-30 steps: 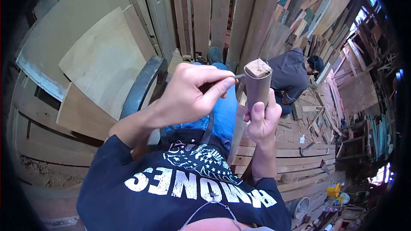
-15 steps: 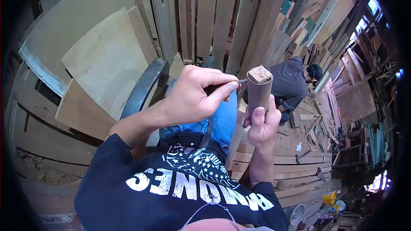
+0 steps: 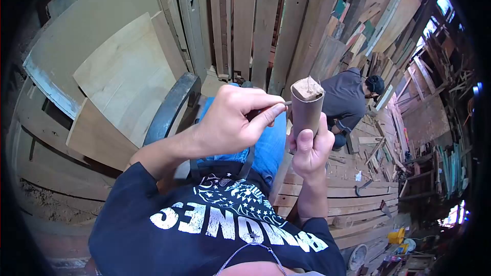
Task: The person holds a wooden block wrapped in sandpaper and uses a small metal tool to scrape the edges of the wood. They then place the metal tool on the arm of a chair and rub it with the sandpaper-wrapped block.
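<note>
My right hand (image 3: pixel 311 156) is wrapped round the lower part of an upright brown tube (image 3: pixel 307 113). A pale, rough-topped block (image 3: pixel 308 88) fills the tube's upper end, with thin fibres sticking out of it. Beside the tube, to its left, my left hand (image 3: pixel 238 115) is closed in a pinch on a thin stick (image 3: pixel 288 103). The tip of this stick points at the tube's side near the rim; whether it touches is hard to tell. The rest of it is hidden by my fingers.
Past the tube, a person in a dark shirt (image 3: pixel 345 94) crouches among wood scraps. A curved dark armrest (image 3: pixel 171 110) and pale plywood sheets (image 3: pixel 125 74) are at the left. Boards (image 3: pixel 243 25) stand ahead. A yellow object (image 3: pixel 396 236) lies at the lower right.
The tube and my right hand have shifted slightly left. My left hand remains pinched beside the tube, with its fingers turned a little.
</note>
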Motion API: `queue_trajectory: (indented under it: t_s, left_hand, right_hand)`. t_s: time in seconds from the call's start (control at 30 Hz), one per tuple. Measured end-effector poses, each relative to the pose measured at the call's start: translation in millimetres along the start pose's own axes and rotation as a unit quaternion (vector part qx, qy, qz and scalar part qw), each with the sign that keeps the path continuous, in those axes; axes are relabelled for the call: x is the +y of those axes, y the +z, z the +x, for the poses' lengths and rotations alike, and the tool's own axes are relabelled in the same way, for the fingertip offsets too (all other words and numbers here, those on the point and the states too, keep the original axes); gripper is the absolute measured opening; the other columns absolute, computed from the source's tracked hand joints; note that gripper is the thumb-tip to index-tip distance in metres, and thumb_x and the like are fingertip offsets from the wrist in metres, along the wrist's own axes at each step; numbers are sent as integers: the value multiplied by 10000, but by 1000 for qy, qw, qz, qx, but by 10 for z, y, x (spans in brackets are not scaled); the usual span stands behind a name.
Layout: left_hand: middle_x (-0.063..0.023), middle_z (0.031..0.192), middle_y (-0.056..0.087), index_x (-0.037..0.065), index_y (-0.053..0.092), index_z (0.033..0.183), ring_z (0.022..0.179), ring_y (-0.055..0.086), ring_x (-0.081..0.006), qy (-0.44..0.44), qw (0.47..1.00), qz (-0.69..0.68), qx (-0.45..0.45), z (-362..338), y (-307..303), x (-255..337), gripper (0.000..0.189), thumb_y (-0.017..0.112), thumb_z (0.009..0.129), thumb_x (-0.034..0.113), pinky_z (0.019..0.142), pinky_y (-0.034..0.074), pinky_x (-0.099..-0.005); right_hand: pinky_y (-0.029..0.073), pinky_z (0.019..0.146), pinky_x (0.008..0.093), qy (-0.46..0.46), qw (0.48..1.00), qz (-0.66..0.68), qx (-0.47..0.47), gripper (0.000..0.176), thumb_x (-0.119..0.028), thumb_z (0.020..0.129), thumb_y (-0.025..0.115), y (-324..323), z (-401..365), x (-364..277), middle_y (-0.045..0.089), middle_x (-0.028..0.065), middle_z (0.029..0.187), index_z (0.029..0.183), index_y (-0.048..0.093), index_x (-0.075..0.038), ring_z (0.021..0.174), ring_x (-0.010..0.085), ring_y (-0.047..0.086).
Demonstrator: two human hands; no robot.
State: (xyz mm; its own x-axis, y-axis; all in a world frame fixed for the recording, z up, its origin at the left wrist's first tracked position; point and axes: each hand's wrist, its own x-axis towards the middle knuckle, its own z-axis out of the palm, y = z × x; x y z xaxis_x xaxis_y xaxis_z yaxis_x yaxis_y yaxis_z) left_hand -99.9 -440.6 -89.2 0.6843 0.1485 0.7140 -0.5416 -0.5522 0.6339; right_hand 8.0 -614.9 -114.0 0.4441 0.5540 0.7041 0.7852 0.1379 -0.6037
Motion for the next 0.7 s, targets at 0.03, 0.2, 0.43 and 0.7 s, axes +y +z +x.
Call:
queue_trajectory:
  t_s: [0.03, 0.2, 0.43, 0.7]
  left_hand:
    - [-116, 742, 703, -37, 741, 1021, 634, 682, -157, -1, 1000, -1, 1, 19, -18, 1, 129, 664, 931, 16, 571, 520, -277]
    - [-106, 767, 714, -42, 737, 1022, 647, 692, -147, -12, 1000, 6, -2, -6, -25, 22, 130, 660, 921, -12, 586, 531, -265]
    - [-109, 754, 720, -40, 744, 994, 672, 701, -142, -11, 1000, 7, 8, -3, -29, 49, 120, 675, 897, -20, 596, 532, -262]
    - [-112, 783, 737, -36, 755, 992, 682, 705, -140, 4, 999, 39, 26, 5, -41, -4, 125, 698, 883, -16, 612, 532, -249]
  right_hand:
    - [407, 450, 214, 1, 1000, 0, -1, 546, -511, 1037, 470, -7, 1, 2, 541, 5, 594, 1028, 538, 31, 481, 68, 527]
    - [402, 446, 215, 5, 1000, 7, 16, 580, -537, 1033, 457, 7, -13, 7, 539, 18, 593, 1037, 539, 37, 478, 71, 523]
    - [381, 434, 223, 19, 1000, 1, 14, 587, -538, 1037, 442, -29, -12, 20, 538, 26, 589, 1056, 538, 40, 470, 83, 517]
    - [385, 439, 217, 24, 999, -21, 14, 553, -514, 1043, 448, -22, 5, 12, 532, 13, 589, 1045, 542, 30, 466, 74, 505]
